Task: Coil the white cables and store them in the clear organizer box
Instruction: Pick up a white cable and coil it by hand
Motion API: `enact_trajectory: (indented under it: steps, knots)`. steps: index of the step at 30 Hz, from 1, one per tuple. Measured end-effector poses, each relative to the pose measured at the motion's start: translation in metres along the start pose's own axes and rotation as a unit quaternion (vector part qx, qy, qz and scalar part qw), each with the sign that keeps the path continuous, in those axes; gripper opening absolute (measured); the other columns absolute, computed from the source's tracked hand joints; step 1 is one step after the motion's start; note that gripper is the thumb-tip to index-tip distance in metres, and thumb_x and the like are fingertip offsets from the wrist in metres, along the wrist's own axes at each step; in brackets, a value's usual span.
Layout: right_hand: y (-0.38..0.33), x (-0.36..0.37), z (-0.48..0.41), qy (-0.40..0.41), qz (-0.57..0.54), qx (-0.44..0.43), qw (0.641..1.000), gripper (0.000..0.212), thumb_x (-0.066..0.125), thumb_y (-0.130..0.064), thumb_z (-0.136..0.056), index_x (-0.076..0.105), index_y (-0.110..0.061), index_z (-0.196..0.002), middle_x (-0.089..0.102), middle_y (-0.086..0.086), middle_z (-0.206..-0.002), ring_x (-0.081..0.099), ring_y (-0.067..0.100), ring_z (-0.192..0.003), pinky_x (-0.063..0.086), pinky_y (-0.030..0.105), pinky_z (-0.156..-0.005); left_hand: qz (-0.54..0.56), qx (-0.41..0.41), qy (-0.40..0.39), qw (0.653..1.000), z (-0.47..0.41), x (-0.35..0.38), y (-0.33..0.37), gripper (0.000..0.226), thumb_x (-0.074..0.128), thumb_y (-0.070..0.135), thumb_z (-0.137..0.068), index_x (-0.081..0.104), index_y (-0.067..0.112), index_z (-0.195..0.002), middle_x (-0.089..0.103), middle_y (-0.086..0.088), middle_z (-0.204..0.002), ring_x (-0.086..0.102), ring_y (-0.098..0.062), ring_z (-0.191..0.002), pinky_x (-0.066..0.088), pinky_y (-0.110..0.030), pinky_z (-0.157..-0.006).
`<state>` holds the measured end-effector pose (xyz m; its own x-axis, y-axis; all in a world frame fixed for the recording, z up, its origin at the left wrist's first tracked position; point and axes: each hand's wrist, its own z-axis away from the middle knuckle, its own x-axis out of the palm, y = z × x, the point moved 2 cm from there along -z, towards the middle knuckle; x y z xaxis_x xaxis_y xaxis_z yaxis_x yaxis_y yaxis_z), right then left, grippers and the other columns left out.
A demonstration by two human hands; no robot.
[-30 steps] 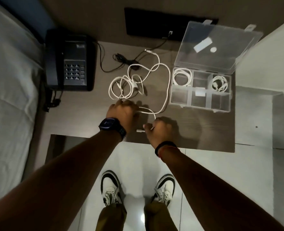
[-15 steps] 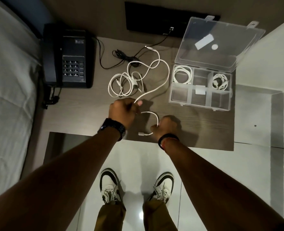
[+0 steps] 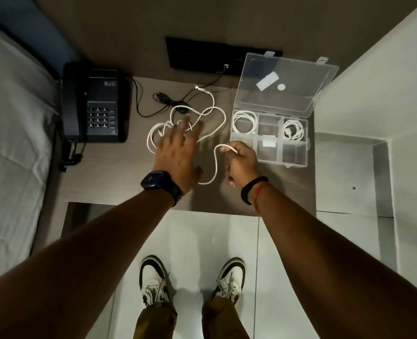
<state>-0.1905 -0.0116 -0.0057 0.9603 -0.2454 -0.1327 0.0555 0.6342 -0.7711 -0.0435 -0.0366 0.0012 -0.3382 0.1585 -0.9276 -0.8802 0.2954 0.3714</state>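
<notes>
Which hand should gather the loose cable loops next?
Probably the left hand: it is open, spread over the tangled white cable on the table. The right hand is shut on that cable's near end beside the organizer box.

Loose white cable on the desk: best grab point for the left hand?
Probably the free run of the white cable just beyond the right hand, pinched from above. It lies flat and single there; the tangle under the left hand overlaps itself.

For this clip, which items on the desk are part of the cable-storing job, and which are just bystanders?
Part of the job:
- loose white cable, one end held in the right hand
- left hand, open over the tangle
- clear organizer box, lid up
- two coiled cables already stored

Bystanders:
- black telephone
- black cord
</notes>
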Motion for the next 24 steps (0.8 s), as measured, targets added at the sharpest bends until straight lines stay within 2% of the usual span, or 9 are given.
enact_trajectory:
  steps: [3,6,10,13,15,17,20,22,24]
  knots:
    - [-0.042,-0.006,0.022,-0.151,-0.117,0.095,0.977,0.025,0.041,-0.018,-0.087,0.050,-0.015,-0.063,0.025,-0.006,-0.041,0.017,0.006,-0.027,0.014,0.009,-0.033,0.078,0.063,-0.088,0.991,-0.013,-0.017,0.022,0.080,0.069,0.025,-0.069,0.032,0.024,-0.141,0.042,-0.006,-0.144,0.035,-0.029,-0.133,0.021,-0.045,-0.111]
    - [-0.091,-0.011,0.044,-0.242,-0.289,0.093,0.922,0.037,0.037,-0.025,-0.087,0.048,-0.012,-0.054,0.025,-0.009,-0.034,0.017,0.007,-0.026,0.012,0.011,-0.031,0.278,-0.008,-0.091,0.956,-0.023,-0.042,0.045,0.030,0.057,0.011,-0.082,0.060,0.010,-0.112,0.066,-0.011,-0.107,0.059,-0.025,-0.100,0.043,-0.032,-0.092]
    - [-0.165,-0.021,0.063,-0.211,-0.390,-0.008,0.896,0.035,0.039,-0.030,-0.095,0.064,-0.007,-0.084,0.039,-0.007,-0.039,0.025,0.006,-0.030,0.017,0.017,-0.032,0.469,-0.115,-0.119,0.868,-0.032,-0.080,0.076,0.023,0.043,0.015,-0.096,0.057,0.005,-0.081,0.059,-0.010,-0.068,0.061,-0.011,-0.057,0.047,-0.027,-0.065]
    - [-0.215,-0.031,0.073,-0.113,-0.409,-0.074,0.902,0.014,0.042,-0.023,-0.097,0.050,-0.012,-0.094,0.058,-0.001,-0.052,0.032,0.007,-0.037,0.023,0.019,-0.036,0.529,-0.126,-0.126,0.829,-0.037,-0.118,0.097,0.029,0.043,0.025,-0.097,0.050,0.013,-0.070,0.043,0.001,-0.056,0.045,-0.014,-0.048,0.040,-0.032,-0.056]
    - [-0.249,-0.039,0.083,-0.020,-0.327,-0.150,0.933,0.008,0.044,-0.021,-0.097,0.044,-0.013,-0.098,0.067,-0.002,-0.065,0.041,0.008,-0.048,0.034,0.021,-0.045,0.459,-0.089,-0.137,0.873,-0.040,-0.146,0.105,0.034,0.046,0.037,-0.094,0.047,0.016,-0.067,0.038,0.004,-0.056,0.035,-0.012,-0.050,0.033,-0.030,-0.054]
    - [-0.275,-0.050,0.093,0.096,-0.131,-0.250,0.954,0.035,0.044,-0.022,-0.097,0.029,-0.016,-0.128,0.068,-0.005,-0.074,0.054,0.010,-0.068,0.043,0.025,-0.067,0.396,-0.070,-0.114,0.908,-0.045,-0.177,0.105,0.039,0.048,0.044,-0.091,0.047,0.016,-0.065,0.036,0.004,-0.054,0.033,-0.012,-0.049,0.032,-0.029,-0.052]
    - [-0.292,-0.057,0.109,0.164,0.291,-0.344,0.878,0.069,0.040,-0.045,-0.095,0.013,-0.007,-0.146,0.067,0.016,-0.090,0.063,0.026,-0.085,0.043,0.028,-0.070,0.345,-0.037,-0.011,0.938,-0.061,-0.230,0.103,0.044,0.052,0.042,-0.090,0.046,0.010,-0.061,0.037,0.000,-0.052,0.035,-0.012,-0.049,0.037,-0.029,-0.051]
    - [-0.298,-0.056,0.122,0.133,0.481,-0.287,0.818,0.076,0.024,-0.070,-0.086,0.054,-0.006,-0.114,0.066,0.020,-0.091,0.062,0.035,-0.089,0.046,0.034,-0.072,0.327,-0.017,0.032,0.944,-0.070,-0.264,0.103,0.042,0.053,0.042,-0.089,0.046,0.015,-0.058,0.040,0.003,-0.051,0.037,-0.005,-0.046,0.035,-0.020,-0.049]
    - [-0.305,-0.051,0.133,0.061,0.509,-0.235,0.826,0.084,0.011,-0.080,-0.079,0.059,-0.011,-0.070,0.065,0.014,-0.075,0.063,0.034,-0.079,0.047,0.036,-0.071,0.311,-0.018,0.041,0.949,-0.077,-0.289,0.102,0.037,0.054,0.043,-0.088,0.050,0.019,-0.060,0.045,0.003,-0.054,0.042,-0.008,-0.050,0.034,-0.020,-0.049]
